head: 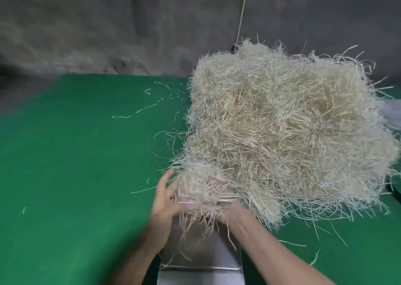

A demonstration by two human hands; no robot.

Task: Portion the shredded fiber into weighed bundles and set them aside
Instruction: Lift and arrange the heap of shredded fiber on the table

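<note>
Fingers (165, 179) of left hand (164, 203) straight and slightly apart, pressed flat on side of small fiber clump (198, 187); right hand (226, 212) cups the other side, fingers buried in strands, cannot tell their curl. Clump sits at near-left corner of big fiber pile (282, 128), above metal tray (201, 256) just in front of pile

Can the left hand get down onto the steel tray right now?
Probably yes. The left hand hovers just above the tray, with only strands dangling from the clump between them. It holds that clump with the right hand, so fiber would come down too.
</note>
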